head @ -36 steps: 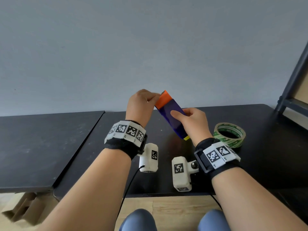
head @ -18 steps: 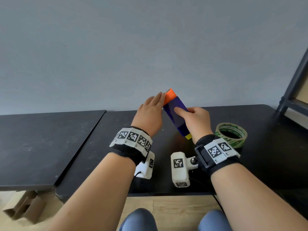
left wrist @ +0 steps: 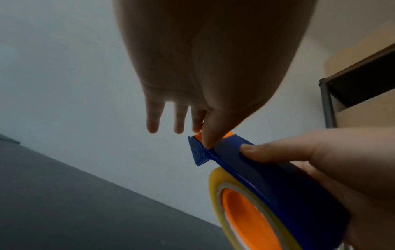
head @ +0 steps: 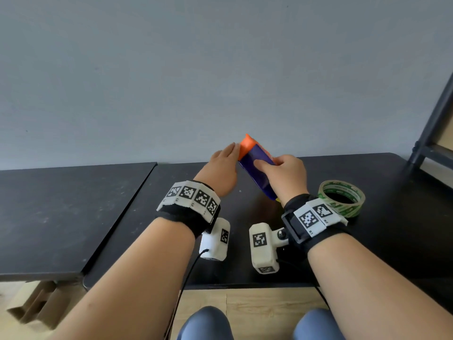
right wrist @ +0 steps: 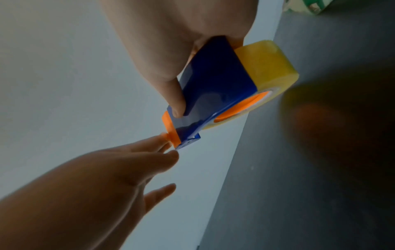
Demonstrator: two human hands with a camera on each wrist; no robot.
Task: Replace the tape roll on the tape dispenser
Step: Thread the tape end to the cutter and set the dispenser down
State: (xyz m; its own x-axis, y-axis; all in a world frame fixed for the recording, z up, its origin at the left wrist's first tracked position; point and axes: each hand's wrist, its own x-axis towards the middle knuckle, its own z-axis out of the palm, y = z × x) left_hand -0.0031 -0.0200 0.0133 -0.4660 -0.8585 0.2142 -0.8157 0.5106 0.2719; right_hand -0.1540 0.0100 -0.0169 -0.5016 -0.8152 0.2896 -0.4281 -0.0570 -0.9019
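My right hand point(head: 282, 168) grips a blue tape dispenser point(head: 257, 173) with an orange nose, held tilted above the black table point(head: 392, 229). A yellow tape roll point(right wrist: 267, 67) sits on its orange hub point(left wrist: 245, 219), below my right palm. The right thumb point(right wrist: 173, 101) lies on the blue side plate. My left hand point(head: 228, 158) is at the dispenser's upper end with its fingers nearly straight. Its thumb point(left wrist: 207, 135) and index finger pinch the orange nose point(right wrist: 169, 128) by the blue cutter point(left wrist: 198, 152). A second roll with green print point(head: 343, 200) lies flat on the table, right of my right wrist.
A second black table point(head: 61, 212) adjoins on the left with a narrow gap between. A dark metal shelf frame point(head: 436, 133) stands at the far right. Folded cardboard point(head: 36, 305) lies on the wooden floor at the lower left. A grey wall is close behind.
My left hand has uncurled from over the orange nose to nearly straight fingers at its tip. The right hand has kept its grip and tipped the dispenser a little more upright.
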